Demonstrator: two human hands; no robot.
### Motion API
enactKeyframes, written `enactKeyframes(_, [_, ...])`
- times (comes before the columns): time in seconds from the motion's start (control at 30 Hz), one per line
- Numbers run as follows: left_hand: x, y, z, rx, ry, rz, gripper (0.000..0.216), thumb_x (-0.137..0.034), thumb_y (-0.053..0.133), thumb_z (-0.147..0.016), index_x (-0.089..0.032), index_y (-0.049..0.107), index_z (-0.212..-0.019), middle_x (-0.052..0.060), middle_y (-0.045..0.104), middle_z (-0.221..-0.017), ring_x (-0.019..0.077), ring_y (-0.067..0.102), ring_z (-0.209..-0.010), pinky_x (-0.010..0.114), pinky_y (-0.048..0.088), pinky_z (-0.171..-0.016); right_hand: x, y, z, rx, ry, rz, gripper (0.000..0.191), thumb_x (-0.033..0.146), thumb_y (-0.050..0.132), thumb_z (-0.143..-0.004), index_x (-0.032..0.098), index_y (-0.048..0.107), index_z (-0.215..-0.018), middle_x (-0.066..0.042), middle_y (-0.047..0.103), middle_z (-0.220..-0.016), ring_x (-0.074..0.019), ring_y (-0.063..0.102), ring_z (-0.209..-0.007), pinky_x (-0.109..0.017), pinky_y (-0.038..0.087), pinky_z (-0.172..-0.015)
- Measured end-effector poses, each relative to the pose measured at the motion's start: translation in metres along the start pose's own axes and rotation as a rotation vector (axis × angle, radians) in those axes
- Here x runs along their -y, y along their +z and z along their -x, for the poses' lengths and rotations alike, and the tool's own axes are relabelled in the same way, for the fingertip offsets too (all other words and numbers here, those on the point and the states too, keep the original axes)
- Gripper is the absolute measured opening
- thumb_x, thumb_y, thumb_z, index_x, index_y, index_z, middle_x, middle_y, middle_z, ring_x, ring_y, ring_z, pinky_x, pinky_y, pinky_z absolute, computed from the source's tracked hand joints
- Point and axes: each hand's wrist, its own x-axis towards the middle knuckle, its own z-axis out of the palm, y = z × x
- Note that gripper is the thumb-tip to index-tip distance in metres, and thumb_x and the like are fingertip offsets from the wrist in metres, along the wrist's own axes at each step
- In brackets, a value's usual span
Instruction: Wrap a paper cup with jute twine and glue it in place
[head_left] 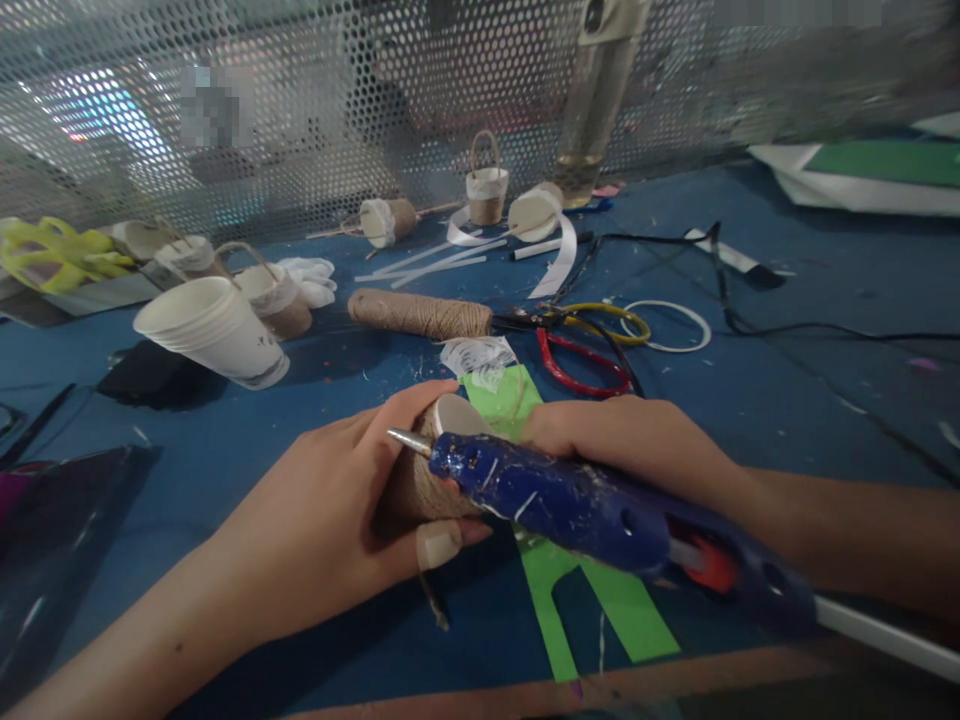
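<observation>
My left hand (337,510) is wrapped round a small paper cup (421,480) bound in brown twine, its white end facing up and away. A bandage (438,544) covers part of my left thumb. My right hand (622,440) is closed on a blue hot glue gun (555,500), whose grip is hidden. The gun's metal nozzle points left, just over the cup and close to my left index finger. A white glue stick (885,638) sticks out of its rear. Beneath lies a cut green sheet (551,610), and a loose twine end (435,600) hangs below the cup.
A roll of twine (420,312) and red-and-yellow-handled scissors (585,345) lie beyond my hands. Stacked paper cups (214,330) tilt at left. Small twine baskets (487,195) and glue sticks (435,262) sit farther back, before a perforated metal screen (315,110). A black cord (847,333) crosses the right.
</observation>
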Motion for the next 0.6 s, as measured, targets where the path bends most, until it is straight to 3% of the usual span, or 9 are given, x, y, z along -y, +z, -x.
enactKeyframes(0.17, [0.0000,-0.0008,-0.0010,0.014,-0.006,-0.001,0.076,-0.063,0.072,-0.092,-0.033,0.048,-0.158,0.007,0.080,-0.130,0.0403,0.075,-0.119,0.053,0.060,-0.099,0.0025,-0.0018,-0.0011,0.030,0.032,-0.002,0.014,0.029,0.064,-0.098,0.025,0.052,-0.101,0.001,0.067,-0.097,-0.0169,0.065,-0.084,-0.027,0.044,-0.073])
enactKeyframes(0.37, [0.0006,-0.0002,-0.0011,-0.012,0.014,0.001,0.072,-0.059,0.073,-0.092,-0.031,0.051,-0.155,0.006,0.082,-0.120,0.0395,0.076,-0.118,0.048,0.064,-0.093,-0.0007,0.0008,0.0008,-0.001,0.001,0.010,0.015,0.029,0.067,-0.098,0.025,0.053,-0.103,0.002,0.067,-0.097,-0.0156,0.065,-0.083,-0.026,0.044,-0.073])
enactKeyframes(0.6, [0.0023,0.0024,0.0009,-0.005,0.027,-0.017,0.069,-0.057,0.070,-0.094,-0.033,0.047,-0.155,0.004,0.080,-0.124,0.0386,0.076,-0.119,0.049,0.062,-0.093,-0.0047,0.0024,0.0033,-0.025,-0.054,0.025,0.019,0.031,0.069,-0.098,0.026,0.052,-0.104,0.004,0.066,-0.097,-0.0140,0.065,-0.082,-0.023,0.044,-0.072])
